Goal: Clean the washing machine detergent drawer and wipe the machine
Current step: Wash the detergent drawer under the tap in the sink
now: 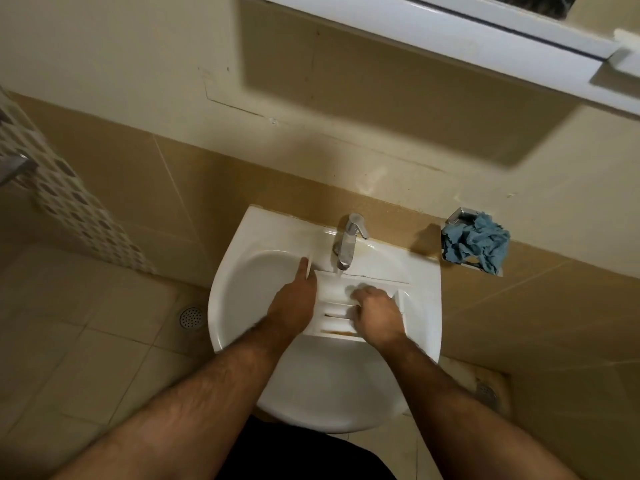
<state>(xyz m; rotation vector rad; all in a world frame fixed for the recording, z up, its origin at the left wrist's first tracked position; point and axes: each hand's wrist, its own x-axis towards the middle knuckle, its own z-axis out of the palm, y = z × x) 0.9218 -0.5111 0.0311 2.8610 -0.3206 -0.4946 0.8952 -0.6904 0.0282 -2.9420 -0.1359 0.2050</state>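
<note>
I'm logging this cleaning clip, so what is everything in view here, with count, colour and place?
detergent drawer: one, white with brownish residue, in the sink under the tap
sink: one, white, on the wall, centre
tap: one, chrome, at the sink's back edge
cloth: one, blue, crumpled on a wall holder right of the sink
floor drain: one, round, metal, left of the sink
left hand: one, holds the drawer's left side
right hand: one, fingers curled, on the drawer

Drawer [332, 299] in sink [242, 271], under tap [348, 244]
</note>
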